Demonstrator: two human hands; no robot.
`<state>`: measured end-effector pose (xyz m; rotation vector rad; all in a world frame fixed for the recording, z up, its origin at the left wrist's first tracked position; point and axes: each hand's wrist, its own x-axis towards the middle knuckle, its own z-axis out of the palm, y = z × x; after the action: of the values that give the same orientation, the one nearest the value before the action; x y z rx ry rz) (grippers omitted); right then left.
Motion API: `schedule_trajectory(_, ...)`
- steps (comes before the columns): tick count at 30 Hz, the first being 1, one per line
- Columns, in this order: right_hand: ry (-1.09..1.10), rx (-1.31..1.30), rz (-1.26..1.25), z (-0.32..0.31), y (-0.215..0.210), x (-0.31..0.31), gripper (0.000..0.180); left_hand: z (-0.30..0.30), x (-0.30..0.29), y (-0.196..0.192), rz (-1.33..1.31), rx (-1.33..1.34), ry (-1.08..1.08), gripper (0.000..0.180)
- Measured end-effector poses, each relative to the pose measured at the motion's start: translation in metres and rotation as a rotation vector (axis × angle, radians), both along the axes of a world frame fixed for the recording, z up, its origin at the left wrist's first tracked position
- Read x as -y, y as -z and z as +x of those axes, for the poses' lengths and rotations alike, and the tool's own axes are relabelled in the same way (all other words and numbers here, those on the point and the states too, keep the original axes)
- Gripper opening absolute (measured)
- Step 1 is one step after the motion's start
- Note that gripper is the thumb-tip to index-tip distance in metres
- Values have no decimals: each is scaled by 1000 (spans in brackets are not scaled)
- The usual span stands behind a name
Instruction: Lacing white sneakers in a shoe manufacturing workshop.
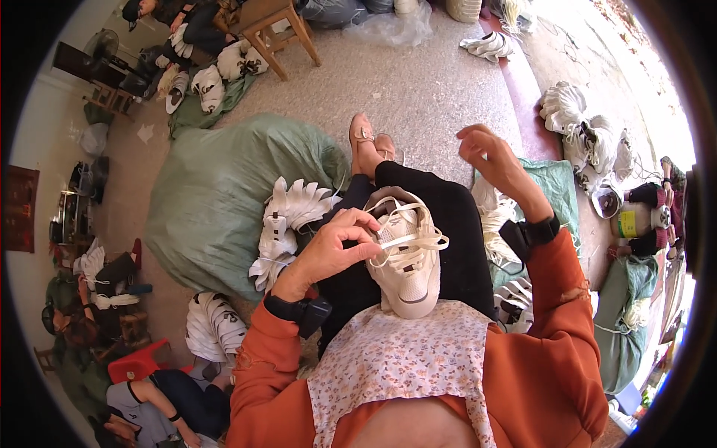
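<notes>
A cream sneaker rests on my black-trousered lap, its toe toward me. Pale laces run through its eyelets and loop loosely over the tongue. My left hand pinches the shoelace between thumb and forefinger at the shoe's left side. Raised away from the shoe, to the right and farther out, my right hand has loosely bent fingers, partly apart, with nothing visible in them. A fanned stack of white shoe uppers lies just left of my lap.
A large green sack bulges at my left. More shoe pieces lie on green cloth at my right, with piles beyond. A wooden stool stands ahead. Other people sit around the edges; a red plastic seat is at lower left.
</notes>
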<state>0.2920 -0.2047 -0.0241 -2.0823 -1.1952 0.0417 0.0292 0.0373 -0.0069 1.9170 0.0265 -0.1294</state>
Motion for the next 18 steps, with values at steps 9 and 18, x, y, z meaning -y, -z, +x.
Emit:
schedule_trajectory(9,-593,-358,95,-73,-11,-20,33,-21,13,-2,190,246,-104,9)
schedule_trajectory(18,-516,-362,20,-72,5,-25,30,-26,29,-10,36,100,-288,8)
